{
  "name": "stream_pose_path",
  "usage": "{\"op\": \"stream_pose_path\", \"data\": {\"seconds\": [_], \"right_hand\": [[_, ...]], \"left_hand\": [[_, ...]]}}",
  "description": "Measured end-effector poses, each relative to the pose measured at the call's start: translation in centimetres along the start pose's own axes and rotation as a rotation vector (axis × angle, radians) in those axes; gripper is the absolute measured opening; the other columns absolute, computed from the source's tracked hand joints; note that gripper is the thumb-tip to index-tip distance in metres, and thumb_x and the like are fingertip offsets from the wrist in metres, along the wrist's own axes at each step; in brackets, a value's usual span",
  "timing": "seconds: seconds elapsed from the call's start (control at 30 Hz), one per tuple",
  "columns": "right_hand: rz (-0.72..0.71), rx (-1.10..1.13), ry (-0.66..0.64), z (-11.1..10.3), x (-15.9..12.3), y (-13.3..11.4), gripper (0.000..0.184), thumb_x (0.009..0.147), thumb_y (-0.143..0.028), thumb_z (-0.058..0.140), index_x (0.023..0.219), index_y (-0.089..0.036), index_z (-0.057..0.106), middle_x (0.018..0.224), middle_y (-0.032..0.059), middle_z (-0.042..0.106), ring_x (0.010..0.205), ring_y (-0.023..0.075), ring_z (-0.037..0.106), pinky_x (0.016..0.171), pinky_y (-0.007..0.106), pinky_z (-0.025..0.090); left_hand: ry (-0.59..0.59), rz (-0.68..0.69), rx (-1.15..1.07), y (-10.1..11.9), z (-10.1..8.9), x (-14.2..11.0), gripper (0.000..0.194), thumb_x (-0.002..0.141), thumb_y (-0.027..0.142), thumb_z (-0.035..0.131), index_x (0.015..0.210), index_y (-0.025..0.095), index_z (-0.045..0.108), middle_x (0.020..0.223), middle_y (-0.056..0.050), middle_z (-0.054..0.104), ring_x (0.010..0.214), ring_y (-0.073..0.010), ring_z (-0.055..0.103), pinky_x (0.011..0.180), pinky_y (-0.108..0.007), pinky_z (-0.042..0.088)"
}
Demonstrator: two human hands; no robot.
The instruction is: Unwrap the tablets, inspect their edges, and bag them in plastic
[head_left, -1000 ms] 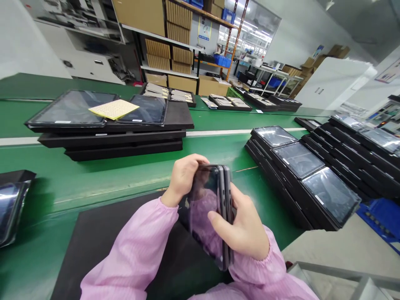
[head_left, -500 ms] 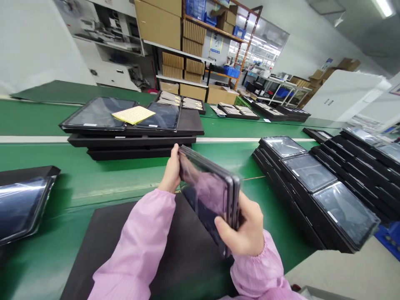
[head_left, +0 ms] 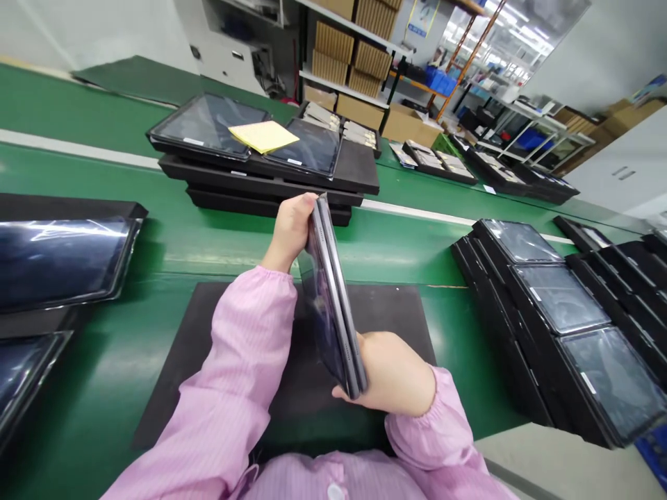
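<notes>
I hold two dark tablets pressed together on edge above a black foam mat. My left hand grips their far end, fingers curled round the top corner. My right hand is closed under their near end, thumb side against the edge. Both sleeves are pink. The tablets stand nearly vertical, thin edge toward me, screens facing left and right.
A stack of black trays with tablets and a yellow sheet lies across the green belt. Rows of trays with wrapped tablets sit at right. More wrapped tablets lie at left. Shelves with cardboard boxes stand behind.
The pair of tablets has turned from tilted screen-up to standing on edge, and my left hand moved to its far top corner. My view has dropped and shifted left.
</notes>
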State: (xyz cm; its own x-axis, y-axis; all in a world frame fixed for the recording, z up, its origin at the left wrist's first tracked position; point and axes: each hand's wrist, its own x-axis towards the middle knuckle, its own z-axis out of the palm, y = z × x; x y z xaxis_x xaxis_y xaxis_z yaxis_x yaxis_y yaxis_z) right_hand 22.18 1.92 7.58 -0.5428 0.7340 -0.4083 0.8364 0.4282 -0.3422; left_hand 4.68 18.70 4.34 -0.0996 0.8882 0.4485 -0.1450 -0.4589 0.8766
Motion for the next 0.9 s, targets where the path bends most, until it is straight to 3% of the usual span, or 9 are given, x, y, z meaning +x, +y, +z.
{"op": "stream_pose_path", "data": {"seconds": [0.2,0.4,0.6,0.77,0.9], "right_hand": [[-0.082,0.099,-0.016,-1.1,0.7,1.9,0.043,0.075,-0.040,0.085,0.103,-0.019,0.061,0.094,0.0082,0.076,0.087,0.0309,0.076,0.073,0.035,0.053],[-0.182,0.297,-0.003,-1.4,0.7,2.5,0.060,0.066,-0.052,0.090,0.105,-0.020,0.057,0.079,0.0002,0.070,0.070,0.0243,0.072,0.064,0.031,0.052],[-0.260,0.485,-0.023,-1.5,0.7,2.8,0.070,0.062,-0.072,0.083,0.101,-0.021,0.054,0.064,-0.0088,0.055,0.049,0.0130,0.054,0.050,0.025,0.043],[-0.306,0.499,-0.066,-1.4,0.8,2.9,0.083,0.058,-0.081,0.078,0.107,-0.017,0.059,0.072,-0.0033,0.063,0.055,0.0136,0.055,0.054,0.027,0.046],[-0.305,0.485,-0.133,-1.6,0.7,2.8,0.083,0.071,-0.081,0.070,0.117,-0.012,0.060,0.077,0.0004,0.067,0.060,0.0148,0.057,0.059,0.028,0.048]], "left_hand": [[0.051,-0.028,0.055,-2.5,-0.8,0.4,0.065,0.081,0.080,0.054,0.052,0.022,0.046,0.048,0.003,0.043,0.042,-0.0099,0.037,0.040,-0.027,0.027],[0.129,-0.137,-0.002,-2.6,0.2,0.4,0.062,0.086,0.074,0.056,0.053,0.022,0.051,0.049,0.001,0.043,0.046,-0.0126,0.042,0.045,-0.029,0.029],[0.096,-0.156,-0.051,-2.6,0.8,0.7,0.065,0.092,0.076,0.040,0.059,0.022,0.052,0.048,0.002,0.044,0.049,-0.0121,0.045,0.050,-0.028,0.034],[0.087,-0.113,-0.092,-2.0,1.3,0.7,0.074,0.091,0.081,0.026,0.053,0.022,0.049,0.047,0.000,0.043,0.045,-0.0100,0.036,0.049,-0.030,0.031],[0.102,-0.109,-0.137,-1.1,1.9,0.1,0.077,0.092,0.080,0.020,0.053,0.021,0.050,0.049,-0.001,0.042,0.044,-0.0115,0.035,0.047,-0.028,0.029]]}}
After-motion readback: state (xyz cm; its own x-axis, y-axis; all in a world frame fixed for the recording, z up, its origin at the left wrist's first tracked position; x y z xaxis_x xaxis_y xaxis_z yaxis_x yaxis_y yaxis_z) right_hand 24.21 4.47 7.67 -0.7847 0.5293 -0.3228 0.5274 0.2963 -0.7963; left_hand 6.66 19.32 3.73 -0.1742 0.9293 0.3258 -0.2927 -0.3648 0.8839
